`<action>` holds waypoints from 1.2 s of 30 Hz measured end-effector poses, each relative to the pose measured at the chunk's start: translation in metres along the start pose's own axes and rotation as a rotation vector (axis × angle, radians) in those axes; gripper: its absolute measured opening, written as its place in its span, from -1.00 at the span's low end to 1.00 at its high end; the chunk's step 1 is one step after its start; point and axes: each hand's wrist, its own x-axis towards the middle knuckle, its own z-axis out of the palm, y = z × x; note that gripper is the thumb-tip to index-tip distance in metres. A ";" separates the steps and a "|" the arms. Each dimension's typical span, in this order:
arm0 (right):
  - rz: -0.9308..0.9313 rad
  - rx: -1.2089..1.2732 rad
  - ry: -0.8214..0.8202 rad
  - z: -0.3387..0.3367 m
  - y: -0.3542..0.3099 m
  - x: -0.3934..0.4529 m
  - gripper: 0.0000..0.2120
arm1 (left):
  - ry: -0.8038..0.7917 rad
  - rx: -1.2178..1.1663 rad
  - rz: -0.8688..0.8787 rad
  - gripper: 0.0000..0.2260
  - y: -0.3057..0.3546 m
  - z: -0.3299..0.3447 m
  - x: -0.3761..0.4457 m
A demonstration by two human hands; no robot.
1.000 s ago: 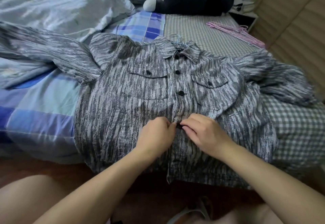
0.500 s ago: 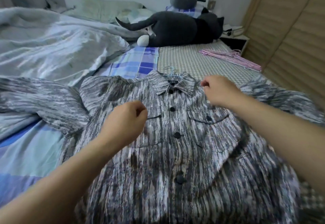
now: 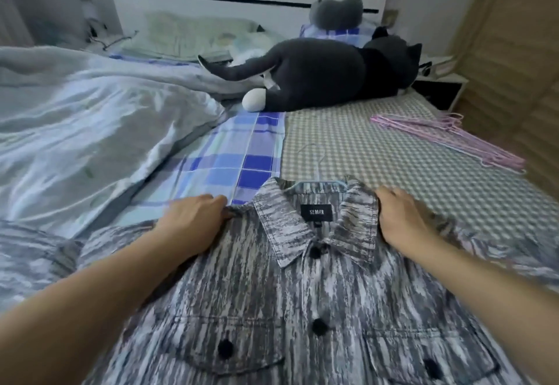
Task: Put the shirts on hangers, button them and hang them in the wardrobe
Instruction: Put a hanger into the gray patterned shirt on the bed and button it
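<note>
A grey streaked shirt (image 3: 272,309) with black buttons lies face up on the bed, buttoned down the front. A light blue hanger (image 3: 317,183) sits inside its collar, the wire hook pointing up the bed. My left hand (image 3: 193,218) grips the shirt's left shoulder beside the collar. My right hand (image 3: 402,218) grips the right shoulder at the other side of the collar. The fingertips of both hands are tucked into the fabric.
A bundle of pink hangers (image 3: 447,139) lies on the checked sheet at the right. A big dark plush cat (image 3: 317,76) lies across the bed's far end. A pale duvet (image 3: 90,118) is heaped at the left. Beige wardrobe doors (image 3: 514,67) stand at the right.
Both hands left the lower button, moved up the shirt and took hold of the shoulders beside the collar. The view has risen toward the headboard.
</note>
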 end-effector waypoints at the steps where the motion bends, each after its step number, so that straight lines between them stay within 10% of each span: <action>1: -0.016 -0.023 0.080 -0.011 0.000 -0.003 -0.56 | 0.000 -0.018 0.026 -0.72 0.001 -0.005 -0.003; 9: -0.038 -0.150 0.423 -0.142 -0.006 0.102 -0.74 | 0.439 -0.037 -0.100 -0.74 0.002 -0.161 0.066; 14: 0.122 -0.273 0.102 -0.104 -0.007 0.139 -0.61 | 0.093 -0.104 -0.083 -0.44 0.075 -0.124 0.054; 20: -0.250 -0.382 -0.459 -0.018 -0.056 -0.016 -0.63 | -0.192 -0.086 0.114 -0.42 0.101 0.012 -0.062; 23: -0.273 -0.259 -0.386 -0.030 -0.047 -0.096 -0.65 | -0.021 -0.082 0.057 -0.44 0.096 0.034 -0.092; 28: -0.197 -0.007 -0.357 -0.061 -0.018 -0.228 -0.52 | -0.192 -0.140 0.181 -0.43 0.118 0.021 -0.201; 36: -0.394 -0.009 -0.396 -0.073 0.033 -0.391 -0.31 | 0.127 -0.069 0.391 -0.20 0.101 0.079 -0.378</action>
